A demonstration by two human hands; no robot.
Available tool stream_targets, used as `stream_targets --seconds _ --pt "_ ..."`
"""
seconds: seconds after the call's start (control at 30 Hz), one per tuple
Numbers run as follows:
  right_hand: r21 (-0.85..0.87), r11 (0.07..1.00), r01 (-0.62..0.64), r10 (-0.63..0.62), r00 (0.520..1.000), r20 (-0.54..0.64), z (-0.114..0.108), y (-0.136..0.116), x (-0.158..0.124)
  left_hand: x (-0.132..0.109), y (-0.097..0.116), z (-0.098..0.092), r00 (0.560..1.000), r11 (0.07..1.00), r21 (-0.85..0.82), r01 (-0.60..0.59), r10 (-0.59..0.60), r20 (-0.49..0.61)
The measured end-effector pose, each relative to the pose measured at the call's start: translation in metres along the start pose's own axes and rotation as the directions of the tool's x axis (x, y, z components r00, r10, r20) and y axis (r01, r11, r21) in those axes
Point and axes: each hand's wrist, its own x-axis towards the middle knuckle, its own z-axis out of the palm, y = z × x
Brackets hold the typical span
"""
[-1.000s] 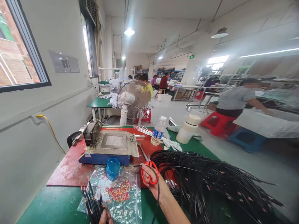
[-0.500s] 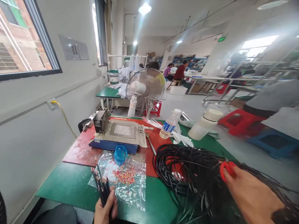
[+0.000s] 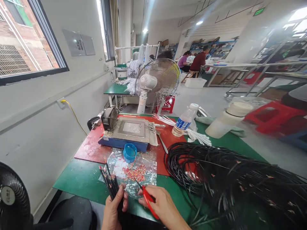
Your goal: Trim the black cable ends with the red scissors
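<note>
My left hand (image 3: 115, 204) is closed around a bundle of black cables (image 3: 110, 182), their stripped ends with red and copper-coloured tips pointing up. Close to its right, my right hand (image 3: 159, 201) grips red-handled pliers (image 3: 149, 201). A thin dark piece sticks out past the red handles; whether it is the tool's jaw or a cable end I cannot make out. Beneath and ahead of both hands lies a clear plastic bag (image 3: 151, 169) scattered with small red and yellow bits (image 3: 135, 172). A small blue cup (image 3: 129, 152) stands at the bag's far edge.
A large heap of black cables (image 3: 216, 169) covers the table's right side. Behind the bag sits a blue-based solder pot (image 3: 124, 143) with a small fan. A bottle (image 3: 183, 123), a white flask (image 3: 226, 121), white wires (image 3: 199, 137) and a standing fan (image 3: 158, 81) are farther back.
My right hand has swung left from above the cable heap to beside my left hand, still gripping the red-handled pliers. My left hand keeps its bundle. The view has turned slightly left.
</note>
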Motion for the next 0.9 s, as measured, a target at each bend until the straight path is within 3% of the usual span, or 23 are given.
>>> stream_targets --seconds 0.13,0.23,0.63,0.9 --pt "-0.059 0.998 -0.022 0.027 0.997 0.078 0.010 -0.005 -0.002 0.000 0.002 0.000 1.000 1.000 0.018 0.022 -0.022 0.015" --pt "-0.151 0.988 -0.020 0.031 0.997 0.067 0.009 -0.007 -0.006 -0.001 0.002 -0.001 1.000 0.997 0.072 0.006 -0.007 0.008" --pt "-0.261 0.964 0.043 -0.001 0.987 0.161 -0.005 -0.006 -0.006 -0.007 0.003 0.005 0.993 0.946 0.308 -0.103 0.079 0.091" --pt "-0.302 0.949 0.096 -0.039 0.981 0.191 -0.016 -0.003 -0.003 -0.005 0.002 0.007 0.994 0.940 0.328 -0.090 0.066 0.084"
